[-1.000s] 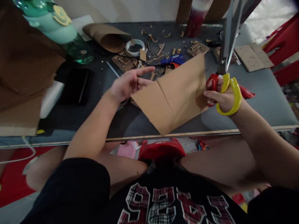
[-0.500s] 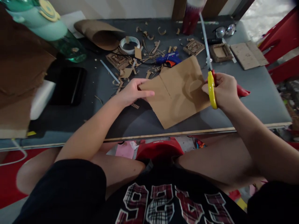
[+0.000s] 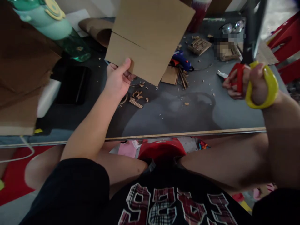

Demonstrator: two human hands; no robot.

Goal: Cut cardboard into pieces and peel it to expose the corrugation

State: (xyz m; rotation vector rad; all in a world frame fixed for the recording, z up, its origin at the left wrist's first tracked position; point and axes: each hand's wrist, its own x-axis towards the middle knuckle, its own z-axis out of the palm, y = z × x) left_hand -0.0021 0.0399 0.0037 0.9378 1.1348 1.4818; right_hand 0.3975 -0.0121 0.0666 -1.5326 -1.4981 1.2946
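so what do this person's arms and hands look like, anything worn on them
The left hand and right hand are bare: no gloves, no ring or watch visible. The forearms are uncovered. Short black sleeves cover only the upper arms, part of a black top with red-and-white plaid lettering.

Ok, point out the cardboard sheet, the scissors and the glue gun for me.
cardboard sheet (image 3: pixel 150 34), head view, middle of its flat face.
scissors (image 3: pixel 273 84), head view, yellow handle loop.
glue gun (image 3: pixel 181 59), head view, blue body.
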